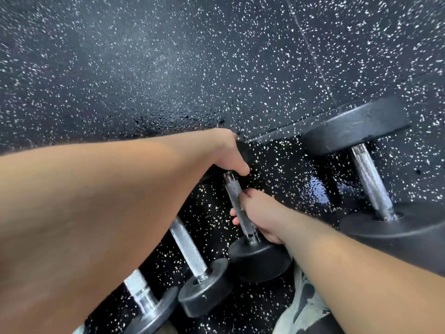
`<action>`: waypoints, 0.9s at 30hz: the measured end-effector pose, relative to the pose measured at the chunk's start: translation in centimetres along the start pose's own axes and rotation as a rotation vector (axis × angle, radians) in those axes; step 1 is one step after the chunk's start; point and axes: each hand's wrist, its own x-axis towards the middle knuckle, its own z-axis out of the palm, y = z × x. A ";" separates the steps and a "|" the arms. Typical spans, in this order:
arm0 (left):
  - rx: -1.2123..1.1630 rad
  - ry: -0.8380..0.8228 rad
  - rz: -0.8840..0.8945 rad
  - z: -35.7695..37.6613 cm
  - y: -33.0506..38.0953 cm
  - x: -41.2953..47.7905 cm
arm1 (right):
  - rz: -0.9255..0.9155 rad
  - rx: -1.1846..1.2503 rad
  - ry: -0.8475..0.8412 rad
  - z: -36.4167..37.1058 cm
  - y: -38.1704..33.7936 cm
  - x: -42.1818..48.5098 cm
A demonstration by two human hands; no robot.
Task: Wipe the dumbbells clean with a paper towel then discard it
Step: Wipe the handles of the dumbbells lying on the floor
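Note:
Several black dumbbells with knurled steel handles lie side by side on the speckled rubber floor [168, 68]. My right hand [261, 214] is wrapped around the handle of the middle dumbbell [258, 261]. My left hand [230, 153] grips that dumbbell's far head, which my hand mostly hides. No paper towel shows in either hand or anywhere in view.
A larger dumbbell [370, 179] lies to the right, a smaller dumbbell [204, 290] to the left, and another dumbbell [140, 294] is partly under my left forearm. A wet shiny patch [317, 189] is between the middle and large ones. A pale shoe [304, 307] is at bottom right.

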 end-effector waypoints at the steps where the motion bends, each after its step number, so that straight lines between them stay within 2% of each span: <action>1: -0.004 0.018 0.021 0.2 0.1 -0.2 | 0.013 -0.029 0.031 0.1 0.0 -0.1; 9: -0.085 0.098 0.158 -0.8 -0.2 -1.1 | -0.020 -0.603 0.278 -1.9 -2.0 -1.2; 14: -0.137 0.115 0.183 -0.1 -1.1 -1.0 | -0.039 -0.683 0.275 -1.8 -2.5 -1.5; 17: -0.265 0.027 0.180 0.0 -2.3 -0.9 | -0.073 -0.733 0.222 -1.7 -2.7 -1.7; 20: -0.402 0.005 0.066 -0.9 -2.3 -1.0 | -0.138 -0.842 0.231 -2.1 -3.2 -2.0; 23: -0.398 0.147 0.016 -0.5 -1.2 0.0 | -0.169 -0.865 0.348 -2.5 -3.4 -2.0; 25: -0.378 0.270 0.013 0.9 -0.9 0.8 | -0.166 -0.917 0.291 -2.7 -3.8 -2.0; 27: -0.368 0.465 -0.029 2.7 -1.3 0.9 | -0.159 -0.911 0.199 -2.8 -4.2 -1.7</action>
